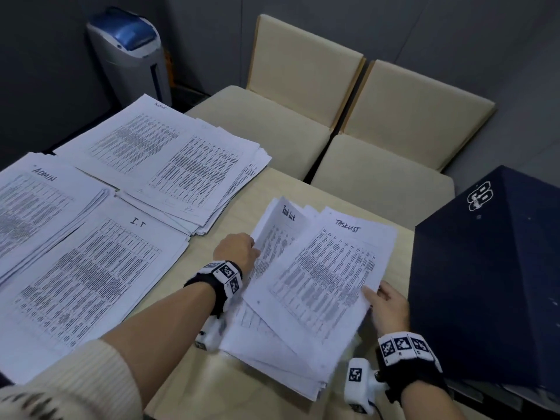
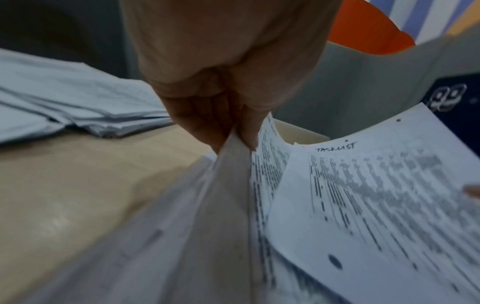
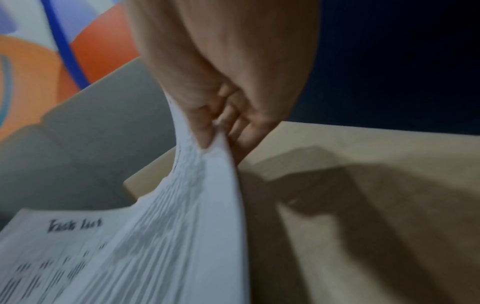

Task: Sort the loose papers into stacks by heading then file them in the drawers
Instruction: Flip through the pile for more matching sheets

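Note:
A loose pile of printed sheets [image 1: 281, 338] lies on the table's near right part. My left hand [image 1: 239, 253] pinches the left edge of a lifted sheet headed "Task List" [image 1: 280, 228], seen up close as the left hand [image 2: 233, 127] in the left wrist view. My right hand [image 1: 388, 304] pinches the right edge of the top sheet headed "TASKLIST" [image 1: 330, 268]; the right wrist view shows the right hand [image 3: 218, 131] with thumb above and fingers below the sheet [image 3: 202, 185]. Sorted stacks lie to the left: "ADMIN" [image 1: 36, 201], "I.T" [image 1: 97, 268], and a tasklist stack [image 1: 169, 159].
A dark blue drawer cabinet [image 1: 491, 274] stands at the table's right end, close to my right hand. Two cream chairs [image 1: 348, 122] are pushed against the far table edge. A white and blue bin [image 1: 130, 53] stands in the far left corner. Bare table [image 1: 197, 377] shows near me.

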Motion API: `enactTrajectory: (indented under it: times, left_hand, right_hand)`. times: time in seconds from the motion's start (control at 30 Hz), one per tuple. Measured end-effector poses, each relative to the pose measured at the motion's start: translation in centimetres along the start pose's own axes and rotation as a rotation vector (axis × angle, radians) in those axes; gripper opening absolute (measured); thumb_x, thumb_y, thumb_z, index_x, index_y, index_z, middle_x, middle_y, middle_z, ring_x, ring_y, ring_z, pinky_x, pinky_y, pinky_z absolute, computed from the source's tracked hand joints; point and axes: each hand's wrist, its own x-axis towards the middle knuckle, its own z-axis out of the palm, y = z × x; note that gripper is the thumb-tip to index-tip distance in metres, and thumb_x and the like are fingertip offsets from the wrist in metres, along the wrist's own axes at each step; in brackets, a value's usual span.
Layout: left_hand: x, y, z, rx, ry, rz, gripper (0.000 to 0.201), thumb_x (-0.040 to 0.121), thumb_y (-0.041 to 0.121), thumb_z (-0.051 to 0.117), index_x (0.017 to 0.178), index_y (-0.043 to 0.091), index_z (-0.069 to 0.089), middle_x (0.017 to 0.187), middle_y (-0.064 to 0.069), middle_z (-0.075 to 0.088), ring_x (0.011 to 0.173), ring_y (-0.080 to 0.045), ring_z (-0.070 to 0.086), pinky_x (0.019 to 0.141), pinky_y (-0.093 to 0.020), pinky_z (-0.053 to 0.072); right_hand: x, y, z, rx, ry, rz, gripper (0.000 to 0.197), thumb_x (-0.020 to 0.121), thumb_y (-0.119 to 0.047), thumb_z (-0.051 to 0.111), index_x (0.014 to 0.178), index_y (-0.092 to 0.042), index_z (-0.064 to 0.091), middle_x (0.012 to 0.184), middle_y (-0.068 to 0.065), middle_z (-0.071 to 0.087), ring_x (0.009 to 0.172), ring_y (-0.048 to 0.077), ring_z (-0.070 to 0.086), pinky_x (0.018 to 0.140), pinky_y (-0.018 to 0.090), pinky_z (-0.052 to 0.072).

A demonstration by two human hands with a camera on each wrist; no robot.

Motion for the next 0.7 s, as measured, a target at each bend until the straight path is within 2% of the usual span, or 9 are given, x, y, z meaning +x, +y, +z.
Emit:
enactTrajectory:
  times: [0.07, 0.17, 0.3, 0.4, 0.5, 0.57, 0.63, 0.67, 0.7]
  left_hand:
    - [-0.1, -0.1, -0.6, 0.101, 0.005, -0.009, 0.054, 0.097, 0.051, 0.049, 0.059, 0.013, 0.047, 0.056, 0.0, 0.051, 0.049, -0.017, 0.048, 0.049, -0.023, 0.037]
    - [-0.4, -0.6, -1.3, 0.19, 0.033, -0.005, 0.061, 0.098, 0.06, 0.037, 0.06, 0.013, 0.047, 0.057, -0.001, 0.052, 0.05, -0.017, 0.051, 0.054, -0.025, 0.042]
    - [-0.3, -1.2, -1.6, 0.108, 0.035, 0.054, 0.052, 0.097, 0.05, 0.05, 0.059, 0.014, 0.046, 0.057, -0.002, 0.052, 0.051, -0.02, 0.05, 0.054, -0.026, 0.047]
    - [-0.1, -1.6, -1.3, -0.224, 0.032, 0.074, 0.049, 0.094, 0.031, 0.064, 0.056, 0.014, 0.038, 0.052, -0.002, 0.034, 0.048, -0.019, 0.034, 0.05, -0.024, 0.027]
    - [-1.0, -1.5, -1.6, -0.805, -0.046, 0.038, 0.034, 0.086, 0.022, 0.075, 0.064, 0.011, 0.051, 0.054, -0.001, 0.041, 0.048, -0.014, 0.038, 0.051, -0.021, 0.035]
    - [-1.5, -1.3, -2.2, -1.077, -0.18, 0.027, 0.033, 0.077, 0.015, 0.082, 0.068, 0.012, 0.05, 0.054, 0.003, 0.051, 0.047, -0.01, 0.046, 0.052, -0.018, 0.042]
    - [-1.4, -1.1, -2.5, -1.24, -0.303, -0.034, 0.039, 0.064, 0.009, 0.089, 0.086, 0.007, 0.057, 0.083, -0.005, 0.07, 0.074, -0.019, 0.064, 0.072, -0.025, 0.05]
    - [-1.4, -0.9, -2.8, -1.301, -0.337, -0.071, 0.063, 0.058, 0.007, 0.092, 0.11, -0.002, 0.057, 0.111, -0.013, 0.069, 0.098, -0.024, 0.067, 0.088, -0.033, 0.053]
    - [-1.3, -0.8, -2.8, -1.365, -0.355, -0.091, 0.095, 0.051, 0.006, 0.095, 0.131, -0.008, 0.046, 0.132, -0.019, 0.059, 0.113, -0.029, 0.063, 0.099, -0.039, 0.05]
  right_hand:
    - [-0.7, -0.5, -0.5, 0.17, -0.078, 0.108, 0.022, 0.084, 0.011, 0.063, 0.09, -0.007, 0.073, 0.082, 0.004, 0.076, 0.075, 0.022, 0.069, 0.071, 0.029, 0.056]
    - [-1.7, -1.4, -1.1, 0.27, -0.115, 0.193, 0.017, 0.082, 0.013, 0.057, 0.082, 0.0, 0.067, 0.077, 0.013, 0.069, 0.068, 0.025, 0.062, 0.062, 0.029, 0.05]
    - [-1.8, -1.1, -1.2, 0.406, -0.086, 0.292, 0.013, 0.073, 0.006, 0.055, 0.065, -0.004, 0.054, 0.067, 0.013, 0.054, 0.063, 0.027, 0.053, 0.064, 0.034, 0.042]
    - [-2.1, -1.2, -0.7, 0.481, -0.136, 0.334, 0.008, 0.069, 0.001, 0.052, 0.07, -0.007, 0.055, 0.069, 0.011, 0.059, 0.061, 0.026, 0.056, 0.063, 0.035, 0.045]
    - [-2.8, -1.8, -0.1, 0.544, -0.239, 0.336, 0.016, 0.074, -0.001, 0.05, 0.083, -0.007, 0.061, 0.075, 0.009, 0.062, 0.062, 0.026, 0.059, 0.067, 0.035, 0.045]
    - [-2.6, -1.6, 0.4, 0.585, -0.262, 0.331, 0.027, 0.073, -0.002, 0.053, 0.098, -0.005, 0.064, 0.086, 0.013, 0.067, 0.075, 0.031, 0.063, 0.076, 0.04, 0.047]
    - [-2.5, -1.8, 1.0, 0.534, -0.245, 0.277, 0.019, 0.077, 0.003, 0.055, 0.094, 0.0, 0.063, 0.085, 0.013, 0.067, 0.082, 0.03, 0.063, 0.077, 0.036, 0.048]
    - [-2.4, -1.9, 1.2, 0.478, -0.207, 0.25, 0.013, 0.081, 0.009, 0.053, 0.086, 0.002, 0.062, 0.075, 0.011, 0.067, 0.077, 0.027, 0.063, 0.071, 0.03, 0.049]
    - [-2.3, -1.9, 1.5, 0.423, -0.184, 0.235, 0.016, 0.083, 0.015, 0.051, 0.079, 0.003, 0.06, 0.066, 0.008, 0.065, 0.07, 0.024, 0.063, 0.062, 0.023, 0.049]
